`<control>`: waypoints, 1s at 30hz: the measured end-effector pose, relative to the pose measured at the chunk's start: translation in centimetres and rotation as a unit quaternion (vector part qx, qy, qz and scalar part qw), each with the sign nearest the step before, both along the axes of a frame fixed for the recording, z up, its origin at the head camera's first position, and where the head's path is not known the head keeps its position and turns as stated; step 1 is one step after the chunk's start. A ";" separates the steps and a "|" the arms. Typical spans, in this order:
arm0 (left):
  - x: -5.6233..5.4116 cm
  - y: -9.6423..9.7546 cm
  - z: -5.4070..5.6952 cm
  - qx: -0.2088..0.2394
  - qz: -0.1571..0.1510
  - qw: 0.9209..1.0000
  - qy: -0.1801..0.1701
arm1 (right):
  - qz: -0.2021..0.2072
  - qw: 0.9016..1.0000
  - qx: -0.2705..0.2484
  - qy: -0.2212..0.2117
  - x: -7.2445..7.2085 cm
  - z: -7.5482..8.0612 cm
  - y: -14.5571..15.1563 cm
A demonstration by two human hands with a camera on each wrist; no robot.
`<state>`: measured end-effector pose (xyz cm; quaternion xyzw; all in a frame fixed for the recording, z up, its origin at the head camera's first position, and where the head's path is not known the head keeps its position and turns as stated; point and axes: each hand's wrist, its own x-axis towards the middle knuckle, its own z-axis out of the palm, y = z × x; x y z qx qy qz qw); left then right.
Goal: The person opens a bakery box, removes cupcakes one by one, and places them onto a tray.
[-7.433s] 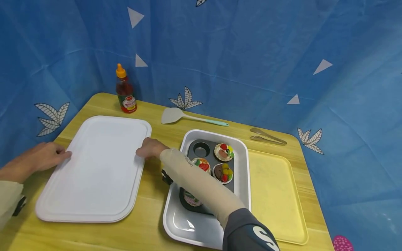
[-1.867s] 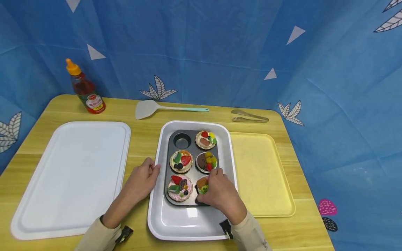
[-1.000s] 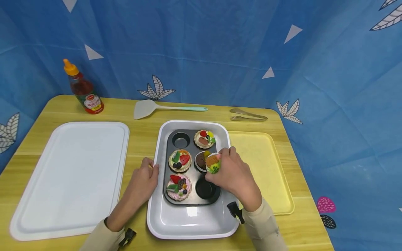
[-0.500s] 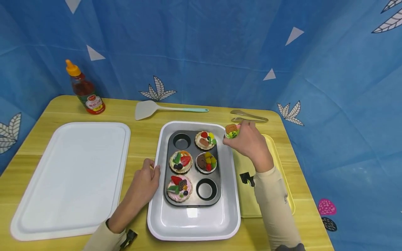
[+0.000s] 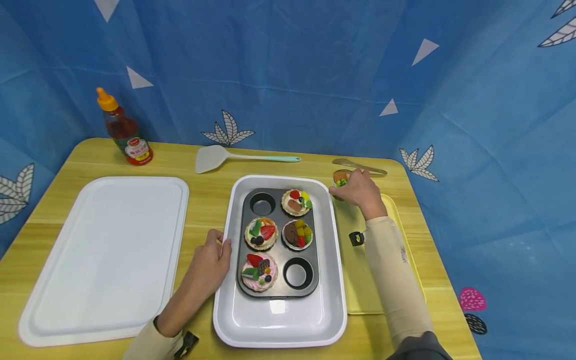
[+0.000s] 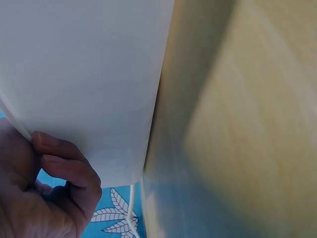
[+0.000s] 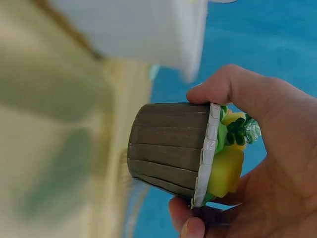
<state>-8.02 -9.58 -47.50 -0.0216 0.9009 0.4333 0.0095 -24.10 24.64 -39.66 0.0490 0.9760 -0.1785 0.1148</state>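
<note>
My right hand (image 5: 360,194) pinches a toy cupcake (image 7: 171,148) at its rim. In the right wrist view, the cupcake has a pleated brown cup and a green and yellow topping. In the head view, this hand is over the far left corner of the yellow tray (image 5: 360,292). My left hand (image 5: 206,265) grips the left rim of the deep white tray (image 5: 279,322), fingers curled against the outer wall. Inside this tray lies a dark muffin pan (image 5: 281,252) with several cupcakes (image 5: 259,271). Its far left and near right cups hold nothing.
A flat white tray (image 5: 108,255) lies to the left. Along the back stand or lie a sauce bottle (image 5: 129,137), a spatula (image 5: 212,159) and metal tongs (image 5: 357,164), partly hidden by my right hand. A blue curtain (image 5: 306,75) hangs behind the table.
My right hand has lifted the cupcake from the pan's near right cup and carried it right and away to the yellow tray's far corner. My left hand has moved from the flat tray to the deep tray.
</note>
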 end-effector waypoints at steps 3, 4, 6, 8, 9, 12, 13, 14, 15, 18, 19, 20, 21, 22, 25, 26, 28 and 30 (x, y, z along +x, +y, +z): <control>0.0 0.0 0.0 -0.003 0.001 1.000 0.001 | -0.007 1.000 -0.009 -0.014 -0.5 -1.1 0.5; 0.1 0.0 0.0 -0.004 0.002 1.000 0.001 | -0.010 1.000 -0.014 -0.017 -0.5 -1.3 0.6; 0.1 0.0 0.1 -0.004 0.003 1.000 -0.003 | -0.012 0.999 -0.024 -0.020 -0.7 -1.7 0.8; 0.1 0.0 0.2 -0.001 0.003 1.000 -0.008 | -0.009 0.999 -0.031 -0.020 -0.8 -1.9 0.9; 0.1 0.0 0.2 0.000 0.004 1.000 -0.011 | -0.009 0.999 -0.034 -0.018 -0.9 -2.0 0.9; 0.2 0.1 0.4 0.001 0.004 1.000 -0.018 | -0.005 0.999 -0.037 -0.016 -1.1 -2.2 1.0; 0.2 0.1 0.4 0.001 0.004 1.000 -0.019 | -0.005 0.999 -0.035 -0.018 -1.1 -2.3 1.1; 0.2 0.1 0.4 0.000 0.003 1.000 -0.018 | -0.006 0.999 -0.031 -0.020 -1.1 -2.4 1.1; 0.2 0.1 0.4 -0.001 0.003 1.000 -0.017 | -0.007 0.999 -0.027 -0.022 -1.1 -2.5 1.1; 0.1 0.1 0.3 -0.004 0.000 1.000 -0.011 | -0.009 0.999 -0.016 -0.030 -1.1 -2.9 1.3; 0.1 0.1 0.2 -0.005 0.000 1.000 -0.007 | -0.010 0.999 -0.012 -0.032 -1.1 -3.0 1.3; 0.1 0.1 0.1 -0.007 -0.001 1.000 -0.004 | -0.009 0.999 -0.008 -0.032 -1.1 -3.0 1.3; 0.1 0.0 0.1 -0.008 -0.002 1.000 -0.001 | -0.008 0.999 -0.006 -0.033 -1.1 -3.1 1.4; 0.0 0.0 0.0 -0.009 -0.003 1.000 0.001 | -0.008 0.999 -0.004 -0.033 -1.1 -3.1 1.4; 0.0 0.0 0.0 -0.009 -0.004 1.000 0.003 | -0.003 0.999 -0.001 -0.040 -0.9 -3.1 1.4; 0.0 0.0 0.0 -0.008 -0.004 1.000 0.003 | -0.001 0.999 -0.001 -0.044 -0.9 -3.2 1.5; 0.0 0.0 0.0 -0.005 -0.003 1.000 0.001 | 0.000 0.999 0.000 -0.050 -0.8 -3.3 1.4; -0.1 0.0 0.0 -0.003 0.000 1.000 -0.001 | 0.001 0.998 -0.002 -0.056 -0.7 -3.3 1.5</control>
